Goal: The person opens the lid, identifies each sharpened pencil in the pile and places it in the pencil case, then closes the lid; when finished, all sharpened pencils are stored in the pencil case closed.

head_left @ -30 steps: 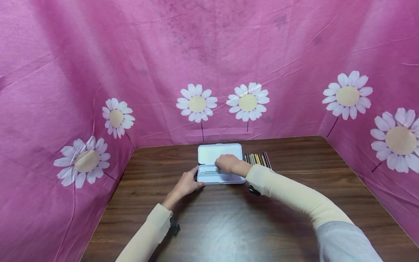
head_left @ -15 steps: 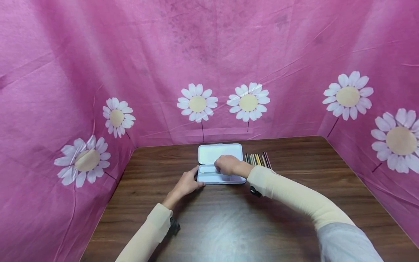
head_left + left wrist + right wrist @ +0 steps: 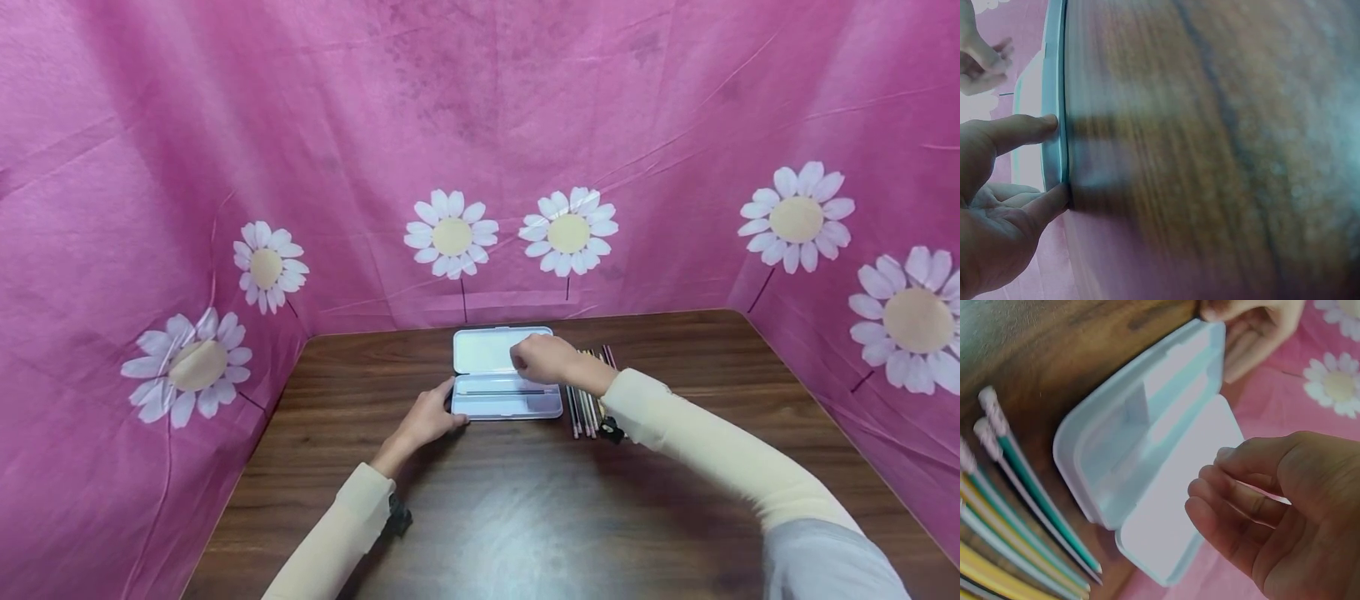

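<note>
A white pencil case (image 3: 468,410) lies with its lid (image 3: 480,350) raised at the back; a pencil (image 3: 495,392) rests lengthwise inside. My left hand (image 3: 427,418) holds the case's left end, thumb at the front edge and fingers round the side. In the left wrist view, the left hand's digits touch the case's wall (image 3: 1052,150). Over the right part of the lid hovers my right hand (image 3: 547,360), with loosely bent fingers and nothing between them. Beside the case's right end lie several pencils (image 3: 581,412), some hidden under my right wrist.
A brown wood-grain table (image 3: 495,508) carries everything. Behind it and along both sides hangs a pink cloth (image 3: 360,167) printed with white daisies. In the right wrist view, the pencils (image 3: 1035,500) lie close to the case's right end.
My right hand has come up out of the case and moved right, towards the loose pencils. More of the pencil inside the case shows. The left hand stays on the case.
</note>
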The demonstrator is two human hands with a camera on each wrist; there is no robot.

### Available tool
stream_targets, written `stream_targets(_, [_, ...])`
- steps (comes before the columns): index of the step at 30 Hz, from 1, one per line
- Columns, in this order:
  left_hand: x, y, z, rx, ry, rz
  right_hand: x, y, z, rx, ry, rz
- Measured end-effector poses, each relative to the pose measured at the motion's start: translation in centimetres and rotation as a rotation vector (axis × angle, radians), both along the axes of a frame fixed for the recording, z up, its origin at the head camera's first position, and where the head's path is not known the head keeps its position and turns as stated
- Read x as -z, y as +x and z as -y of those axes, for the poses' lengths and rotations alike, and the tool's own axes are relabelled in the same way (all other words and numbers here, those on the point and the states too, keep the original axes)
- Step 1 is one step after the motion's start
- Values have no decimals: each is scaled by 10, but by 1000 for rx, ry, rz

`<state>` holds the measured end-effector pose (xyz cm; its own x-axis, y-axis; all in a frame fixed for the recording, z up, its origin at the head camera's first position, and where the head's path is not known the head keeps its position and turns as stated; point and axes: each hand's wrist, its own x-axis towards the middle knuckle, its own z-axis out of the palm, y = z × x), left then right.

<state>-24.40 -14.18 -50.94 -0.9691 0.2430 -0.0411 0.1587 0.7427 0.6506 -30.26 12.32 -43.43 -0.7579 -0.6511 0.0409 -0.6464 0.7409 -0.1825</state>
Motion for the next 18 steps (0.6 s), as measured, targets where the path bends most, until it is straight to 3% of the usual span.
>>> stream_targets(9, [-1,0,0,-3,8,0,-15,5,-53,92,-67,-40])
stream_targets(18, [-2,3,1,1,16,-14,3,14,-102,209,-76,4])
